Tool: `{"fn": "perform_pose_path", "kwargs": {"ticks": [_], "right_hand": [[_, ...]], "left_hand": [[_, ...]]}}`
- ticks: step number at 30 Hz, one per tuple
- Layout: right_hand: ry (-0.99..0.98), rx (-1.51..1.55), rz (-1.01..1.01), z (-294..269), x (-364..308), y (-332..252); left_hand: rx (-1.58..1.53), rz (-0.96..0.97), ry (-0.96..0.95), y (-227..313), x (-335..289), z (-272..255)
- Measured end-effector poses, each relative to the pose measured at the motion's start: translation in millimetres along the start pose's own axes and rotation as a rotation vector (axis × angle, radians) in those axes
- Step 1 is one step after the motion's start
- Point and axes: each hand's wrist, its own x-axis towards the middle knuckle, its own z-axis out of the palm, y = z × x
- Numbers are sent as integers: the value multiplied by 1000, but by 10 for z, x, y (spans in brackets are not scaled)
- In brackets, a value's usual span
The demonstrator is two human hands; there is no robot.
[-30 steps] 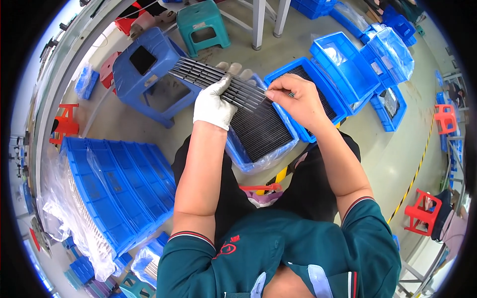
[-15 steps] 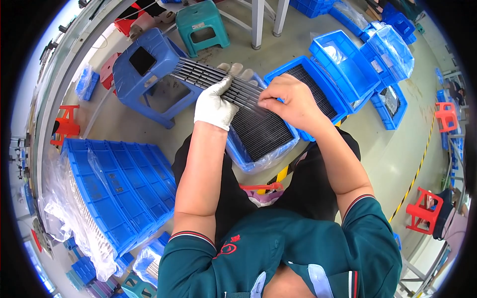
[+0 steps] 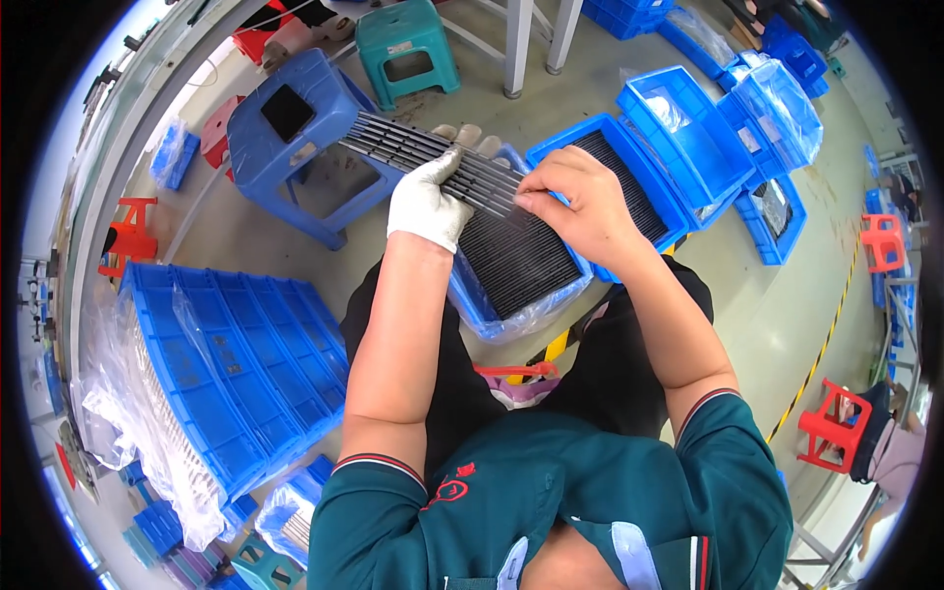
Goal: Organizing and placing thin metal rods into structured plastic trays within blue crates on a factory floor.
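My left hand (image 3: 430, 205), in a white glove, is closed around a flat bundle of thin dark metal rods (image 3: 398, 145). They slant from the blue stool side at upper left down toward my right hand. My bare right hand (image 3: 578, 202) pinches the near ends of the rods between thumb and fingers; how many it grips is hidden. Below the bundle stands a blue bin (image 3: 475, 320) lined with clear plastic, with rows of similar dark rods (image 3: 521, 265) in it. A second blue bin (image 3: 678, 236) holding dark rods is just beyond my right hand.
A blue stool (image 3: 329, 123) with a black pad (image 3: 287, 113) stands at upper left, a green stool (image 3: 408, 49) behind it. Stacked blue crates (image 3: 236, 364) rise at my left. More blue bins (image 3: 678, 108) are at upper right. A red stool (image 3: 834, 425) and a person are at far right.
Both hands stay on the rods, with only a slight shift of the fingers of my right hand. The surroundings have moved a little in view.
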Motion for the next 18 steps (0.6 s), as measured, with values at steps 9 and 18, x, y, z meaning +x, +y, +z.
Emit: {"fn": "perform_pose_path", "kwargs": {"ticks": [9,18], "right_hand": [[-24,-140,-159,5,10,-52],[-87,-90,-167,32,-3,32]], "left_hand": [[51,12,164,-11,-9,39],[-11,-35,171,-18,1,-31]]}}
